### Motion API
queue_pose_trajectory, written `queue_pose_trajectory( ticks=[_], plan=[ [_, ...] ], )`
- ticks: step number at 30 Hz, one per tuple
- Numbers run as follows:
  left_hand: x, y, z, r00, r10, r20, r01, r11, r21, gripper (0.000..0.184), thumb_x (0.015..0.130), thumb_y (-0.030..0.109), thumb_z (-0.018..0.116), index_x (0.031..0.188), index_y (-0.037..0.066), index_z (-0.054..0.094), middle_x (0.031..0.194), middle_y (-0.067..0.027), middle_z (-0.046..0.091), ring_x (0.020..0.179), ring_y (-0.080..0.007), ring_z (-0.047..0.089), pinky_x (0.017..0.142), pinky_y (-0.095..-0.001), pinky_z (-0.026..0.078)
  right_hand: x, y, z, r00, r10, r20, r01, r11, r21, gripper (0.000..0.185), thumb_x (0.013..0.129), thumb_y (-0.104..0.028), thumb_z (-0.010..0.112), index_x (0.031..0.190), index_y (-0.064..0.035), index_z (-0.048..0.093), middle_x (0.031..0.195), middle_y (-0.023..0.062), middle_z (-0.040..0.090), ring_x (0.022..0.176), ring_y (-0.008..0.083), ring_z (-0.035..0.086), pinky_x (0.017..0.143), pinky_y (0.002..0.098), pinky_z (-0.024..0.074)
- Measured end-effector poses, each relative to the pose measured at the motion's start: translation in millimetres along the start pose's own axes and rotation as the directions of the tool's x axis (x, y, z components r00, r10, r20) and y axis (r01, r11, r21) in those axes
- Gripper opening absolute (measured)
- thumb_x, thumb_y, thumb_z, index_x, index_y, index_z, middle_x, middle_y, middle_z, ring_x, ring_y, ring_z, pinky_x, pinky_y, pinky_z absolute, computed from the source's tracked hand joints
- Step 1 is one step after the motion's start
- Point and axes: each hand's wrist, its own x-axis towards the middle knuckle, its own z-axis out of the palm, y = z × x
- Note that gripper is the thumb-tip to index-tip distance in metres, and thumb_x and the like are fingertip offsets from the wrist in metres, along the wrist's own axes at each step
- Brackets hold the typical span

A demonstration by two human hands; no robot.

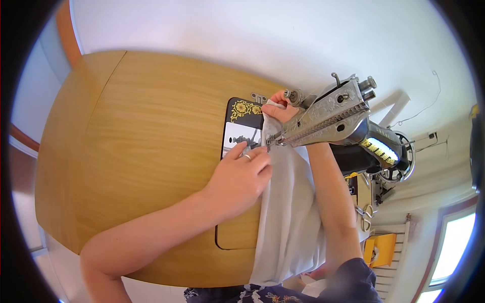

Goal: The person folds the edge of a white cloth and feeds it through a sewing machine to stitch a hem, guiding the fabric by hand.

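On a wooden table [141,131], a sewing machine [328,116] stands over a pale grey cloth [288,212], its long axis running from a broad end at the table's near edge to a narrow end that points away, beneath the machine's needle end. The right hand [283,107] pinches that far end; the left hand [241,177], fingers bent and wearing a ring [247,157], rests at the cloth's left edge, though whether it grips cannot be told.
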Motion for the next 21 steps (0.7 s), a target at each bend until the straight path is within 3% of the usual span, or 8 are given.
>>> queue_pose_trajectory(
  ticks=[1, 5, 7, 10, 13, 16, 19, 21],
  plan=[
    [2, -1, -4, 0.996, -0.082, -0.044, 0.075, 0.986, -0.147, 0.025, 0.078, 0.004, 0.063, 0.102, -0.001, 0.061, 0.106, -0.0096, 0.057, 0.106, -0.0275, 0.058, 0.090, -0.0428, 0.048, 3, -11, -3, 0.984, 0.172, 0.045, -0.175, 0.981, 0.083, 0.032, 0.076, -0.034, 0.076, 0.091, -0.0082, 0.063, 0.078, -0.0005, 0.058, 0.075, 0.0118, 0.051, 0.067, 0.0282, 0.0445],
    [34, -28, -18, 0.898, -0.409, -0.160, 0.293, 0.829, -0.477, 0.038, 0.074, -0.001, 0.064, 0.111, -0.001, 0.058, 0.102, -0.0148, 0.057, 0.103, -0.0331, 0.057, 0.087, -0.0418, 0.046, -5, -31, -17, 0.998, 0.048, -0.035, -0.045, 0.996, 0.071, 0.032, 0.080, -0.031, 0.076, 0.094, -0.0067, 0.061, 0.075, 0.0021, 0.063, 0.069, 0.0103, 0.057, 0.064, 0.0278, 0.0467],
    [55, -53, -18, 0.902, -0.391, -0.182, 0.312, 0.883, -0.349, 0.045, 0.075, 0.004, 0.068, 0.118, -0.001, 0.054, 0.106, -0.0163, 0.057, 0.088, -0.0321, 0.062, 0.074, -0.0424, 0.049, -11, -45, -25, 0.997, 0.075, -0.015, -0.073, 0.990, 0.124, 0.028, 0.081, -0.024, 0.076, 0.095, -0.0067, 0.059, 0.074, 0.0012, 0.062, 0.068, 0.0084, 0.057, 0.061, 0.0249, 0.0457],
    [92, -63, -35, 0.695, -0.647, 0.313, 0.708, 0.539, -0.457, 0.042, 0.075, 0.011, 0.073, 0.112, -0.004, 0.058, 0.093, -0.0151, 0.062, 0.066, -0.0258, 0.063, 0.058, -0.0410, 0.048, -10, -28, -21, 0.998, 0.062, 0.005, -0.059, 0.910, 0.410, 0.024, 0.081, -0.015, 0.075, 0.096, -0.0059, 0.059, 0.079, 0.0021, 0.062, 0.068, 0.0088, 0.057, 0.061, 0.0221, 0.0466],
    [110, -89, -18, 0.692, -0.462, 0.555, 0.718, 0.519, -0.464, 0.033, 0.075, 0.015, 0.076, 0.098, -0.004, 0.064, 0.072, -0.0126, 0.062, 0.052, -0.0201, 0.058, 0.048, -0.0384, 0.044, 2, 9, -20, 0.991, -0.050, 0.128, -0.067, 0.636, 0.769, 0.022, 0.081, -0.010, 0.073, 0.097, -0.0050, 0.059, 0.083, 0.0025, 0.061, 0.069, 0.0098, 0.058, 0.060, 0.0214, 0.0478],
    [113, -90, -2, 0.745, -0.423, 0.516, 0.659, 0.581, -0.477, 0.017, 0.076, 0.013, 0.074, 0.085, -0.001, 0.067, 0.057, -0.0090, 0.056, 0.054, -0.0182, 0.055, 0.047, -0.0373, 0.041, 0, 19, -22, 0.984, -0.108, 0.143, -0.067, 0.518, 0.853, 0.021, 0.081, -0.010, 0.073, 0.096, -0.0047, 0.059, 0.084, 0.0028, 0.061, 0.069, 0.0099, 0.058, 0.060, 0.0215, 0.0478],
    [112, -89, 1, 0.699, -0.472, 0.537, 0.715, 0.466, -0.521, 0.014, 0.079, 0.007, 0.072, 0.088, -0.004, 0.071, 0.071, -0.0060, 0.065, 0.044, -0.0075, 0.043, 0.043, -0.0246, 0.035, -3, 14, -24, 0.984, -0.126, 0.130, -0.050, 0.501, 0.864, 0.020, 0.081, -0.009, 0.072, 0.096, -0.0044, 0.059, 0.084, 0.0031, 0.061, 0.069, 0.0101, 0.058, 0.060, 0.0215, 0.0479],
    [112, -90, 4, 0.688, -0.483, 0.542, 0.725, 0.415, -0.550, 0.011, 0.081, 0.005, 0.069, 0.089, -0.003, 0.071, 0.069, -0.0048, 0.063, 0.044, -0.0070, 0.043, 0.043, -0.0247, 0.034, -4, 11, -26, 0.984, -0.129, 0.124, -0.043, 0.501, 0.864, 0.020, 0.081, -0.009, 0.072, 0.095, -0.0043, 0.059, 0.084, 0.0033, 0.061, 0.069, 0.0101, 0.058, 0.060, 0.0215, 0.0479]
  ],
)
